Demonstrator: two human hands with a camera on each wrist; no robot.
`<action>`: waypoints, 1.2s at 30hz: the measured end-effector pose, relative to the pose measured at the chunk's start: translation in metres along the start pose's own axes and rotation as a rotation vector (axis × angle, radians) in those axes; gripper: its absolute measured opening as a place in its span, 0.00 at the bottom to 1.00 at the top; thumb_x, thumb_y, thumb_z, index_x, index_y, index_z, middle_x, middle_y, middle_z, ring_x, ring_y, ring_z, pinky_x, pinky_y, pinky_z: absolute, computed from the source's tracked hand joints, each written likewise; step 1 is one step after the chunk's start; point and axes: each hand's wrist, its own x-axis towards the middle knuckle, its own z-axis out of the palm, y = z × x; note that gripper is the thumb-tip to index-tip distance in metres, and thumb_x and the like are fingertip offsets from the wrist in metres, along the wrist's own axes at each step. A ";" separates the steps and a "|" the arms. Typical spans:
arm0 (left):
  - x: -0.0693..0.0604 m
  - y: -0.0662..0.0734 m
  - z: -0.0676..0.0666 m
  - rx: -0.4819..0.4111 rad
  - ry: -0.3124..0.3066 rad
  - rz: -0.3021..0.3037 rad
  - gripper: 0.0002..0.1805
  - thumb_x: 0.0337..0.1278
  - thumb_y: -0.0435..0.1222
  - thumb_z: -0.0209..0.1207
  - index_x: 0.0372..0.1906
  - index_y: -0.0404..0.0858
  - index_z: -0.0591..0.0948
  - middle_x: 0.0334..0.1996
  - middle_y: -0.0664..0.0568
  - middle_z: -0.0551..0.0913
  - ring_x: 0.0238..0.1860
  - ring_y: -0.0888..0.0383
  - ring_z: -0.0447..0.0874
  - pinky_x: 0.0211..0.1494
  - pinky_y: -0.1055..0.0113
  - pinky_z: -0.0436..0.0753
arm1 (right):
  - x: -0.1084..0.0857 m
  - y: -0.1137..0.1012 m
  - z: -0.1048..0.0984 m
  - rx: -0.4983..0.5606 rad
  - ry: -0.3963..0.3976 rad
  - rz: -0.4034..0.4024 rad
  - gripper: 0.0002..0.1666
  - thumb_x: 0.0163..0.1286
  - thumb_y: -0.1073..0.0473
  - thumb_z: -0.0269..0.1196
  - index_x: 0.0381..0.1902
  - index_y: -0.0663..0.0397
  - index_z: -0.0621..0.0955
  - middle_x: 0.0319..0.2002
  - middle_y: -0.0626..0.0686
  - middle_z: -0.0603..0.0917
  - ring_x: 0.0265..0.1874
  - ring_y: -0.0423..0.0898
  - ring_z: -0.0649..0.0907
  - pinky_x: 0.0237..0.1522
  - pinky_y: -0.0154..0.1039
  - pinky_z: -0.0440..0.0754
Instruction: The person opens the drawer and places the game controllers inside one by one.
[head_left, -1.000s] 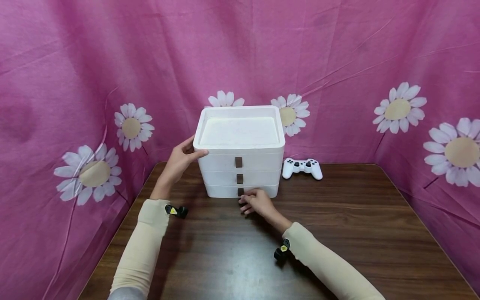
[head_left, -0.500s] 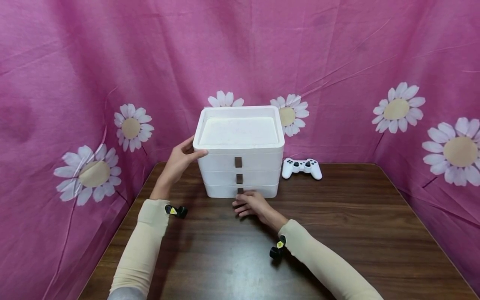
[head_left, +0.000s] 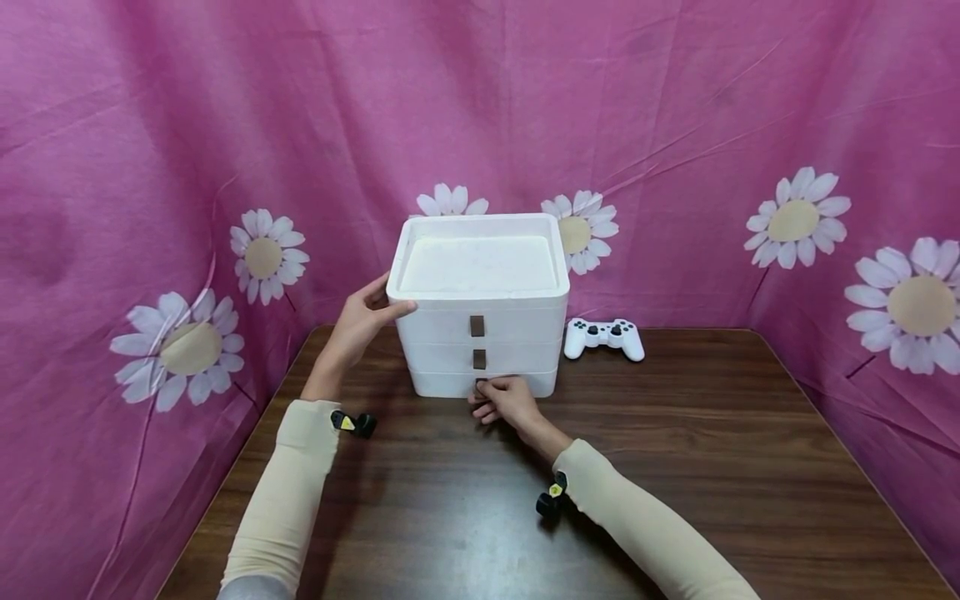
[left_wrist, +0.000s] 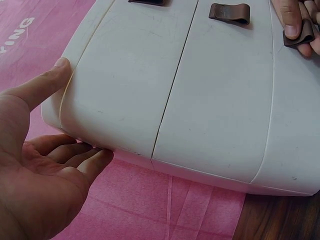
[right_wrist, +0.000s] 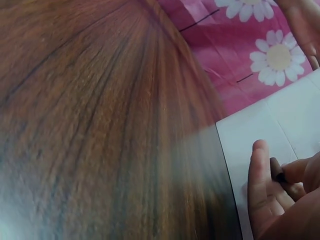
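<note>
A white three-drawer plastic unit (head_left: 442, 327) stands at the back of the table, with a brown pull tab on each drawer. My left hand (head_left: 354, 327) grips its left front corner, thumb on the front and fingers along the side, as the left wrist view (left_wrist: 45, 170) shows. At the bottom drawer (head_left: 438, 385), my right hand (head_left: 516, 402) pinches the brown pull tab (left_wrist: 299, 35) between thumb and finger. The other fingers extend beneath it. All the drawers look closed. In the right wrist view, the tab (right_wrist: 276, 169) is partly hidden by the fingers.
A white game controller (head_left: 603, 338) lies right of the unit. The unit's top is a shallow rimmed tray (head_left: 480, 293). Pink cloth with daisies (head_left: 675, 125) hangs around the brown wooden table (head_left: 697, 450).
My right hand has shifted slightly left, then up, and now pinches the bottom drawer's pull tab. My left hand and the unit have not visibly moved.
</note>
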 end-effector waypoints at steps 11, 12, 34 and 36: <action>0.000 -0.001 0.000 0.001 0.007 0.006 0.48 0.64 0.44 0.74 0.85 0.48 0.63 0.77 0.47 0.74 0.74 0.50 0.75 0.61 0.66 0.82 | -0.009 -0.002 -0.003 -0.208 -0.037 -0.046 0.16 0.80 0.62 0.61 0.49 0.73 0.89 0.37 0.65 0.93 0.18 0.38 0.87 0.23 0.36 0.87; 0.000 -0.001 0.000 0.003 0.007 0.006 0.48 0.64 0.44 0.74 0.85 0.48 0.63 0.77 0.48 0.74 0.74 0.50 0.75 0.61 0.66 0.82 | -0.011 -0.002 -0.003 -0.235 -0.036 -0.054 0.16 0.80 0.62 0.62 0.49 0.72 0.89 0.36 0.64 0.93 0.18 0.38 0.87 0.22 0.36 0.87; 0.000 0.000 -0.001 0.005 0.010 -0.011 0.49 0.64 0.44 0.74 0.85 0.48 0.62 0.79 0.48 0.72 0.75 0.51 0.74 0.67 0.59 0.80 | -0.066 -0.002 0.005 -0.437 -0.123 -0.130 0.14 0.80 0.62 0.63 0.42 0.66 0.91 0.28 0.55 0.93 0.15 0.39 0.85 0.20 0.41 0.86; 0.000 0.000 -0.001 0.005 0.012 -0.009 0.49 0.64 0.44 0.74 0.85 0.48 0.62 0.79 0.48 0.72 0.75 0.51 0.74 0.66 0.59 0.80 | -0.072 -0.002 0.006 -0.435 -0.131 -0.127 0.14 0.80 0.62 0.63 0.43 0.66 0.91 0.28 0.55 0.93 0.15 0.39 0.85 0.20 0.41 0.86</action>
